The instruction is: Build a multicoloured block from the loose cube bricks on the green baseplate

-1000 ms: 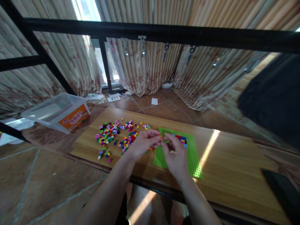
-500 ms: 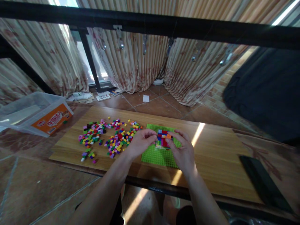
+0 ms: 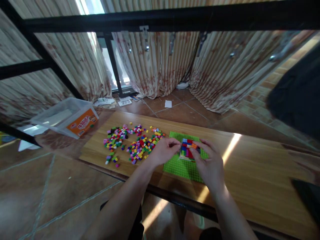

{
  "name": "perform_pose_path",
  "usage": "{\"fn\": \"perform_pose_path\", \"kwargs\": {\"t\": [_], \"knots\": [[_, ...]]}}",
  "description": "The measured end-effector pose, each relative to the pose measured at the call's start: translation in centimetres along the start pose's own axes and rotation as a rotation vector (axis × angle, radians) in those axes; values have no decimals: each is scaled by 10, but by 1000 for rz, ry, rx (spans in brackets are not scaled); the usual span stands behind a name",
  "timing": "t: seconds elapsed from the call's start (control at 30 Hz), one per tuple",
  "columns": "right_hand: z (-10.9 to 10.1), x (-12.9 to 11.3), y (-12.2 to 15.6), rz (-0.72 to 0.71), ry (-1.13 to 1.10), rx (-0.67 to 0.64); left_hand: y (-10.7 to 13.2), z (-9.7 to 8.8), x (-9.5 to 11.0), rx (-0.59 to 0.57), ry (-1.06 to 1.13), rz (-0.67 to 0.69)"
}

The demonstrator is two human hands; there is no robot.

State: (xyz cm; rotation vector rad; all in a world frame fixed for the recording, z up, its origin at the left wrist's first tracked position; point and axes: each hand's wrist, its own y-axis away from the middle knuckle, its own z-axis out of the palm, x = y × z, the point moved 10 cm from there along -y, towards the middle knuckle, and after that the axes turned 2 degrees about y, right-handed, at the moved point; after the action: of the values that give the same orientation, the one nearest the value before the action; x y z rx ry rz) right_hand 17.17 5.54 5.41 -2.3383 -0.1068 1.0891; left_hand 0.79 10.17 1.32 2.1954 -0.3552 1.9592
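Note:
A low block of multicoloured toy bricks (image 3: 186, 152) stands on the green baseplate (image 3: 175, 168). My right hand (image 3: 210, 163) comes in from the right side, with an orange brick (image 3: 193, 146) between thumb and fingers, at the top of the block. At the block's left edge is my left hand (image 3: 166, 150), its thumb and forefinger pinched together. Whether that pinch holds a small brick or steadies the block cannot be made out.
Loose small bricks (image 3: 140, 150) lie in piles left of the baseplate on the wooden board (image 3: 240, 173). A clear plastic tub (image 3: 57, 113) with an orange label stands at the far left. A dark flat object (image 3: 306, 195) lies at the right edge.
The whole view has swung left, so everything appears further right. The orange brick now sits lower and closer against the block, with my right fingers still on it. My left hand keeps its place.

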Motion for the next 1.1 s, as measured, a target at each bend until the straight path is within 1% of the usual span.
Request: {"fn": "perform_pose_path", "kwargs": {"t": [0.1,0.17,0.27,0.37,0.4,0.43,0.47,0.53,0.6,0.7,0.8,0.9,1.0,1.07,1.1], "knots": [[-12,2,0,69,-42,112,1,-19,0,54,-67,14],[-16,6,1,122,-78,163,4,-41,2,120,-193,9],[-16,16,3,198,-157,201,11,-85,6,245,-441,-30],[-13,21,5,233,-198,204,26,-140,8,416,-561,-89],[-12,21,5,238,-202,202,34,-159,8,492,-622,-124],[-12,21,5,242,-204,200,43,-178,8,575,-761,-183],[-10,21,6,248,-207,195,51,-193,7,627,-875,-234],[-6,21,7,269,-226,184,60,-211,1,629,-1007,-304],[-2,22,8,287,-254,171,65,-220,-6,598,-1082,-356],[3,21,9,299,-297,164,68,-224,-14,558,-1130,-395],[6,17,9,304,-340,163,67,-226,-18,557,-1139,-394],[8,15,9,347,-431,161,68,-228,-18,570,-1139,-383],[17,16,9,433,-650,117,66,-227,-16,573,-1109,-371],[30,15,11,508,-852,30,62,-221,-13,550,-1018,-340],[38,12,12,549,-947,-23,58,-215,-11,522,-939,-304]]}}
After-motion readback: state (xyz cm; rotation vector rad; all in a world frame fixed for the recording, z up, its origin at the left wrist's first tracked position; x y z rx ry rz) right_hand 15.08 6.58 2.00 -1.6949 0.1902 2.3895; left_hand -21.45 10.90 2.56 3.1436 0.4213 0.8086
